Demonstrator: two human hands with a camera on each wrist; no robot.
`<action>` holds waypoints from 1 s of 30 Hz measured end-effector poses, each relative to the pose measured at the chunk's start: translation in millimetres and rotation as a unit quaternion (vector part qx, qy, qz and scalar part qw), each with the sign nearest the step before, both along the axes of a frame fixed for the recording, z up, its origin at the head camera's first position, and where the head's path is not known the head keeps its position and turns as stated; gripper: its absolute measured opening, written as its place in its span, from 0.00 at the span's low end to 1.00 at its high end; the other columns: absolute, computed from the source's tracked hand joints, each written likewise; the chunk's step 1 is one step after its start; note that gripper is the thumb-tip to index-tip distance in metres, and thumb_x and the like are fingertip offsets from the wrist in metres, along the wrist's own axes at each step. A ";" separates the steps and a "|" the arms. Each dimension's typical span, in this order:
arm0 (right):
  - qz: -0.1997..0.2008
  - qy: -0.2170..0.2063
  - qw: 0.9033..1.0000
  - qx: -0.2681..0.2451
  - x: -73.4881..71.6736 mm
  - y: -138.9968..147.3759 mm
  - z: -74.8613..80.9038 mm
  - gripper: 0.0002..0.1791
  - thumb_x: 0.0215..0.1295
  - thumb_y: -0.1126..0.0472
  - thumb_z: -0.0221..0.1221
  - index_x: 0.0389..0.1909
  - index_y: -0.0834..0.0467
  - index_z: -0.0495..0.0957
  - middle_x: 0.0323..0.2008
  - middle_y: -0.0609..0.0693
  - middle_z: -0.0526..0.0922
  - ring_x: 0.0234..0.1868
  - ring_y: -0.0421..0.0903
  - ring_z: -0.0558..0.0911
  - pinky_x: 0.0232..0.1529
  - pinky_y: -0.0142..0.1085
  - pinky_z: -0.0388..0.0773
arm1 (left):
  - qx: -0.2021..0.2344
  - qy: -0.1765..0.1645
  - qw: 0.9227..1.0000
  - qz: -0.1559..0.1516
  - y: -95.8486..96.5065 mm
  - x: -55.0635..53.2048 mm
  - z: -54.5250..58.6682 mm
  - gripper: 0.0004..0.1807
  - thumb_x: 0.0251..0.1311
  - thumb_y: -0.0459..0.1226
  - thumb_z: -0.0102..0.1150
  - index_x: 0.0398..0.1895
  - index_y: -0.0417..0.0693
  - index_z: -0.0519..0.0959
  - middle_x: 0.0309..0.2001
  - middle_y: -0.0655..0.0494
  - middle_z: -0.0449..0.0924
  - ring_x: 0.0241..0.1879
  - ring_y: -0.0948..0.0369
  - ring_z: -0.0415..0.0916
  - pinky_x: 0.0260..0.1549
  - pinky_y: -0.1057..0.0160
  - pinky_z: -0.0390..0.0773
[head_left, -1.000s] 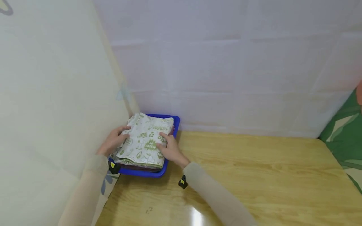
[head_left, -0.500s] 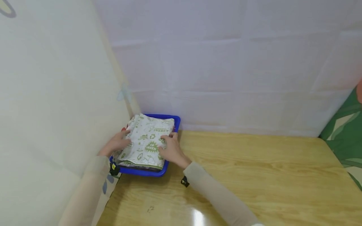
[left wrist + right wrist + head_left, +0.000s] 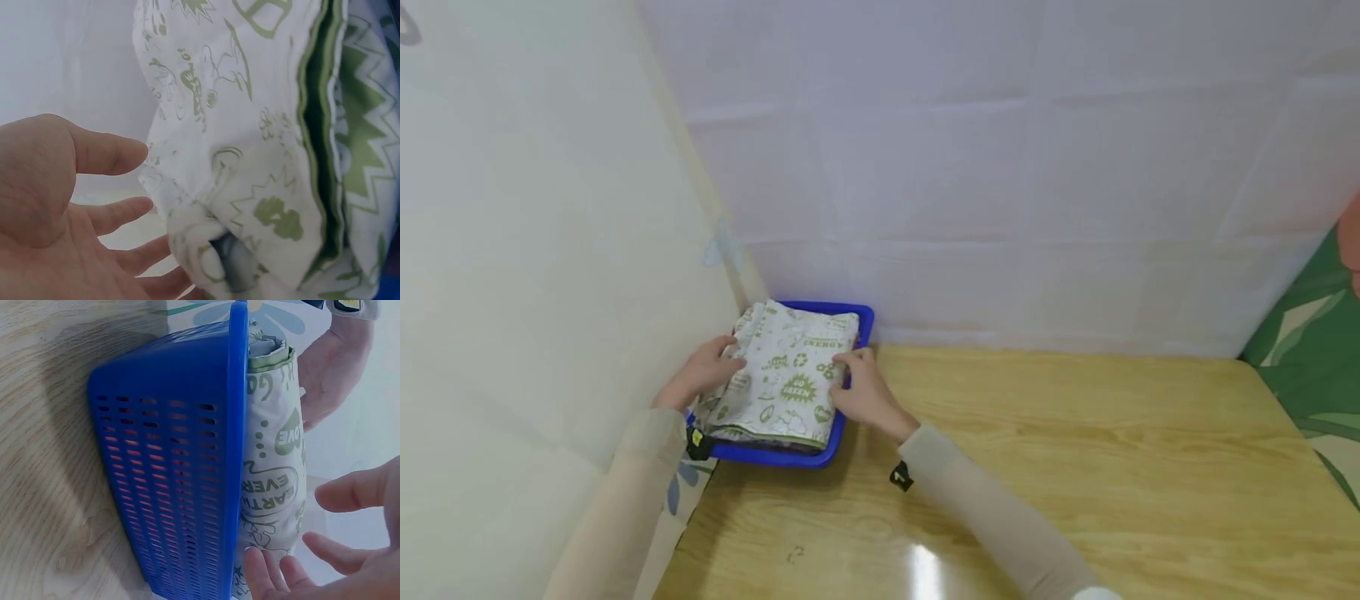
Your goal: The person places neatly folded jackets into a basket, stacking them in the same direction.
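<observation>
A folded white cloth (image 3: 782, 375) with green printing lies on top of the stack in a blue plastic basket (image 3: 767, 457). Along its left side, my left hand (image 3: 703, 373) has its fingers extended and loosely spread. In the left wrist view, the thumb and fingertips of that hand (image 3: 56, 206) are right at the cloth's (image 3: 206, 81) edge. My right hand (image 3: 868, 396) is at the right side, relaxed fingertips by the cloth's edge. The right wrist view shows its thumb and forefinger apart, other fingertips against the cloth (image 3: 278, 450) above the basket rim (image 3: 236, 425).
The basket stands in the back left corner of a wood-grain table (image 3: 1075, 467). A pale sheet (image 3: 572, 208) rises close on the left, and a whitish sheet (image 3: 962, 167) hangs behind. A green leaf-patterned cover (image 3: 1307, 375) borders the right.
My right hand has drawn back to the right, from lying over the cloth's top to its edge. The left hand has shifted only slightly at the left side. The cloth stays in the basket.
</observation>
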State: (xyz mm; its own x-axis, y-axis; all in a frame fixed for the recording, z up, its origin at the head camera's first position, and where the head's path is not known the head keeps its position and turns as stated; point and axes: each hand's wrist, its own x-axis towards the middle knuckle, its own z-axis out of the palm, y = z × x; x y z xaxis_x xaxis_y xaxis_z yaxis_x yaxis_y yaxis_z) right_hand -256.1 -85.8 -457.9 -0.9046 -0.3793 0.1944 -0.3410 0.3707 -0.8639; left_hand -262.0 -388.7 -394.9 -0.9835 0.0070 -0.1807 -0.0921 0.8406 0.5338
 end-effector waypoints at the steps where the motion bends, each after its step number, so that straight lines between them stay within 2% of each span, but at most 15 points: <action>1: 0.000 -0.001 1.000 0.000 -0.1 1.4 1.1 0.32 0.65 0.66 0.62 0.72 0.64 0.74 0.64 0.62 0.70 0.57 0.54 0.78 0.58 0.43 0.81 | -0.001 0.008 1.000 -0.006 1.8 -0.6 2.2 0.39 0.80 0.43 0.49 0.82 0.26 0.50 0.78 0.20 0.52 0.77 0.26 0.53 0.74 0.28 0.59; 3: -0.001 0.000 1.000 -0.005 -0.5 4.1 3.4 0.32 0.64 0.67 0.62 0.72 0.64 0.74 0.63 0.63 0.71 0.56 0.54 0.79 0.56 0.42 0.81 | -0.007 0.029 0.999 -0.019 6.3 -2.4 6.7 0.39 0.79 0.42 0.50 0.81 0.24 0.52 0.77 0.19 0.56 0.75 0.26 0.56 0.74 0.29 0.61; 7: -0.007 0.011 1.000 -0.028 -2.5 9.6 7.6 0.30 0.65 0.68 0.61 0.70 0.68 0.74 0.61 0.66 0.73 0.58 0.59 0.80 0.59 0.46 0.82 | -0.020 0.062 0.997 -0.037 18.3 -4.7 17.0 0.37 0.79 0.41 0.51 0.79 0.23 0.56 0.74 0.18 0.60 0.73 0.26 0.61 0.72 0.30 0.64; 11: -0.007 0.022 0.998 -0.052 -3.3 16.3 10.9 0.26 0.70 0.68 0.59 0.68 0.70 0.74 0.58 0.68 0.76 0.59 0.64 0.81 0.63 0.52 0.81 | -0.018 0.069 0.996 -0.043 33.1 -2.6 25.0 0.35 0.79 0.41 0.50 0.78 0.24 0.58 0.75 0.19 0.60 0.73 0.26 0.60 0.73 0.29 0.63; 15: -0.003 0.021 0.998 -0.053 -1.8 28.2 12.1 0.25 0.75 0.65 0.58 0.69 0.68 0.74 0.60 0.67 0.78 0.59 0.61 0.81 0.64 0.54 0.80 | -0.009 0.065 0.997 -0.045 48.4 -2.6 24.8 0.36 0.79 0.42 0.50 0.80 0.27 0.58 0.75 0.21 0.60 0.74 0.26 0.60 0.72 0.29 0.64; 18: -0.002 0.015 0.999 -0.044 -2.3 41.2 11.2 0.24 0.78 0.62 0.57 0.70 0.66 0.74 0.61 0.65 0.79 0.60 0.58 0.81 0.64 0.52 0.81 | -0.015 0.075 0.996 -0.056 60.8 -3.0 24.3 0.36 0.80 0.43 0.50 0.80 0.29 0.59 0.75 0.22 0.61 0.74 0.28 0.62 0.71 0.30 0.66; 22: -0.009 0.009 0.998 -0.053 -5.3 63.5 11.3 0.22 0.80 0.61 0.56 0.69 0.65 0.75 0.62 0.66 0.79 0.60 0.60 0.82 0.63 0.53 0.82 | -0.018 0.097 0.992 -0.075 78.0 -3.1 27.8 0.34 0.79 0.43 0.52 0.79 0.29 0.61 0.75 0.23 0.64 0.73 0.28 0.64 0.69 0.30 0.69; 26: -0.017 0.017 0.998 -0.058 -8.2 85.9 10.8 0.21 0.81 0.60 0.56 0.68 0.65 0.75 0.62 0.65 0.80 0.60 0.60 0.82 0.63 0.53 0.82 | -0.009 0.115 0.989 -0.087 90.4 -1.0 28.4 0.34 0.79 0.41 0.53 0.78 0.29 0.62 0.74 0.24 0.65 0.72 0.29 0.65 0.69 0.31 0.70; 30: -0.019 0.033 0.998 -0.042 -11.5 114.0 9.8 0.22 0.82 0.60 0.56 0.69 0.64 0.74 0.62 0.62 0.80 0.61 0.58 0.81 0.62 0.52 0.83 | -0.001 0.121 0.988 -0.093 101.3 -1.1 23.5 0.33 0.79 0.42 0.53 0.79 0.31 0.62 0.75 0.26 0.65 0.73 0.30 0.65 0.70 0.31 0.69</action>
State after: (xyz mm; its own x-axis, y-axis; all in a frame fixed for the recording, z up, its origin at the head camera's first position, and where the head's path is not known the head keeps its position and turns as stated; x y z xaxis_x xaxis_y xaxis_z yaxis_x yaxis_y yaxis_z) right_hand -267.6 28.3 -448.1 -0.9024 -0.3239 0.2844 -0.3856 0.3119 -0.8684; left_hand -263.1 -287.4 -371.3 -0.9798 0.1908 0.0597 0.1937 0.8323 0.5193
